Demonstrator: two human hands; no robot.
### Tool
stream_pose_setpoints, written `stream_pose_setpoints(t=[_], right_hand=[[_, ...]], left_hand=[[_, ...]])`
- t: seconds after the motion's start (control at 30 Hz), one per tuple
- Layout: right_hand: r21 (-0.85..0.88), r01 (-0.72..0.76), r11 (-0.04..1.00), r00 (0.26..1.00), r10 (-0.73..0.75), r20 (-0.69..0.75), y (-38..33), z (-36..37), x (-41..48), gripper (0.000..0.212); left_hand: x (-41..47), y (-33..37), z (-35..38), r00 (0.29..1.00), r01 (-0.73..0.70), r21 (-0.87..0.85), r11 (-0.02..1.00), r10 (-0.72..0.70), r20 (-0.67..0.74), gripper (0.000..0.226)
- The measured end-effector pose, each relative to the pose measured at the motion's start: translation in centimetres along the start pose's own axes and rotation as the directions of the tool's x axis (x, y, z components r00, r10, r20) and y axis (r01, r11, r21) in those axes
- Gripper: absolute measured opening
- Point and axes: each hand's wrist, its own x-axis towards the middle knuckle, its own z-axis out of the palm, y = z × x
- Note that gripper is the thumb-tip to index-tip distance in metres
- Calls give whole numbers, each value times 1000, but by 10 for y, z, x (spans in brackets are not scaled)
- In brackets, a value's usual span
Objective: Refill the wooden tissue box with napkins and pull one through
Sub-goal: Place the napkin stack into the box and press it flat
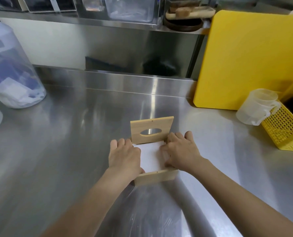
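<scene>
A wooden tissue box sits on the steel counter in front of me, its hinged lid standing upright at the far side with an oval slot in it. A white stack of napkins fills the open box. My left hand lies over the stack's left edge, fingers curled down along the box side. My right hand covers the right edge the same way, thumb on the napkins. Both hands press on the stack from either side.
A yellow cutting board leans at the back right, with a clear measuring jug and a yellow perforated basket beside it. A large clear plastic container stands at the left. Crumpled clear plastic film lies near the front edge.
</scene>
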Motion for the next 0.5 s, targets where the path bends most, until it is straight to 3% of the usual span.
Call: stream_pose_setpoints(t=[0.13,0.3,0.5], right_hand=[[2,-123,992,990,123,70,-10,2,2,38],[29,-164,986,985,162,57,-9,-4,-2,30],[27,-163,986,986,161,53,-7,-10,-1,27]], left_hand=[[9,4,-2,992,61,-42,997,-56,114,39],[9,3,-2,993,76,-69,995,-69,98,58],[5,2,-3,992,126,-53,991,-125,26,32]])
